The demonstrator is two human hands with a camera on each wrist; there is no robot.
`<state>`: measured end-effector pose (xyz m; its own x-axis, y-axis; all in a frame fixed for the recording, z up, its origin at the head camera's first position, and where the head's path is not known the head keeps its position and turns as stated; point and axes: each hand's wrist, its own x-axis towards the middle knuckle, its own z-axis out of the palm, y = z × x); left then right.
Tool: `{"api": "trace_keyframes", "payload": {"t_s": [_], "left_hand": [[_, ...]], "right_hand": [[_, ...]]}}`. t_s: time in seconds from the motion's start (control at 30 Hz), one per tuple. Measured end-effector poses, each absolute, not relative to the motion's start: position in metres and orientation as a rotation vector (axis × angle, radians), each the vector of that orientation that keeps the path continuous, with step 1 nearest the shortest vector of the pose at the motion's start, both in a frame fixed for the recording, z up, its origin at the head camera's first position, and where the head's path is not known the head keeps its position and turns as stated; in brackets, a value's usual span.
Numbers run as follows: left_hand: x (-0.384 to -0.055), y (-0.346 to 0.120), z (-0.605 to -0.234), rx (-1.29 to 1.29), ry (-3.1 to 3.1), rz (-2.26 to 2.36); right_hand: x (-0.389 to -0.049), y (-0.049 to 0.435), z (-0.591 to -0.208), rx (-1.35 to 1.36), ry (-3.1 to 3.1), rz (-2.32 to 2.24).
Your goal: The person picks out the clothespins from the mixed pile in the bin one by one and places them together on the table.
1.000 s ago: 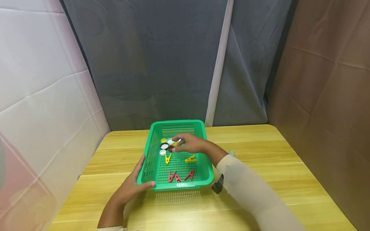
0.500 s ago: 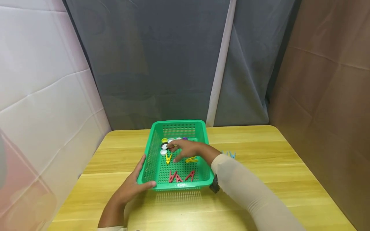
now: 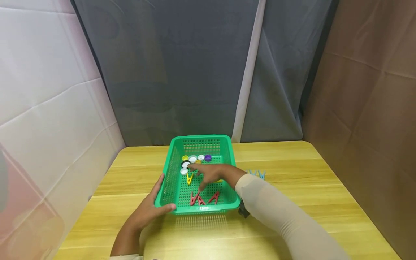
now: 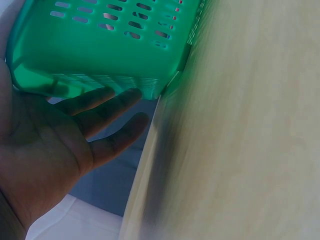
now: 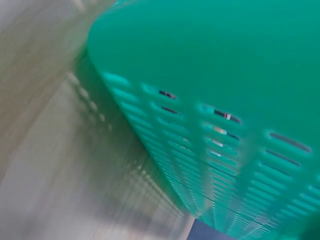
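Right hand (image 3: 211, 172): reaching over the right rim into the green perforated plastic basket (image 3: 198, 208). Index stretched left, thumb pointing back toward the person, wide gap between; no object visible in the grasp, but the underside of the fingers is hidden.

Key relation: the black-ringed round cap with a white inside (image 3: 185, 164) sits immediately left of that index fingertip, in the basket's far-left area. Contact or a small gap, can't tell. It's round, so no long axis to line up with. Right hand is clearly the nearer one.

Opposite direction off the same hand: the three red plastic clothespins (image 3: 201, 200) lie by the near wall, with the leftmost just under the thumb tip in the head view; height gap unreadable. The yellow plastic clothespin (image 3: 189, 180) lies between cap and reds, long axis roughly near-to-far.

Left hand (image 3: 147, 213): at the near-left corner, thumb over the rim, fingers extended along the outside, bracing the basket on the wood-grain tabletop (image 3: 312, 187). Well apart from the cap.

Right wrist view: basket wall only, no help on fingertips.
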<state>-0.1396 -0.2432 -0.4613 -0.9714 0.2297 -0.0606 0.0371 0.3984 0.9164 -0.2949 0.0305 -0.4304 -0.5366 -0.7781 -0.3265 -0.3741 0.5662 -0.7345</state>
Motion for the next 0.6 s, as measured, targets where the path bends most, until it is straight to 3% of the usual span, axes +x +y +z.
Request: {"api": "trace_keyframes", "payload": {"t_s": [0.6], "left_hand": [[-0.1389,-0.2422,-0.4595,0.242,2.476,1.619]], "right_hand": [[-0.2927,0.0271,-0.4332,-0.930,2.157,-0.651]]}}
